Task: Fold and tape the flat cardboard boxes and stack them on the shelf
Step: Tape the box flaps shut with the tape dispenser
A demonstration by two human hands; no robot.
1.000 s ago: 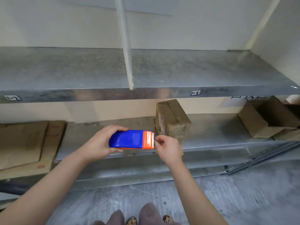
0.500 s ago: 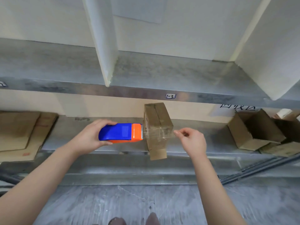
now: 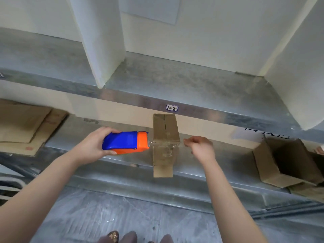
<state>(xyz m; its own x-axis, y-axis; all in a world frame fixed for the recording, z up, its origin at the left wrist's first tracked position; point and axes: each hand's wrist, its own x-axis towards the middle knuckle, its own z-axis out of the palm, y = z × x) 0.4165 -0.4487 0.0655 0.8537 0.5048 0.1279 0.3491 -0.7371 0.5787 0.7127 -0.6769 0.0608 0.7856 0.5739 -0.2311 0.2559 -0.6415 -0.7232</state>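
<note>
From your head view, the box (image 3: 164, 137) stands on the shelf (image 3: 105, 155) between your hands: your left hand (image 3: 93, 146) grips the tape dispenser (image 3: 125, 142) at its left side, your right hand (image 3: 199, 147) pinches the tape (image 3: 164, 143) just right.

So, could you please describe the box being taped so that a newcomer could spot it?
Find the lower metal shelf, under the label "1-3". The narrow closed box stands there, clear tape across it; the box to its right gapes open.
</note>
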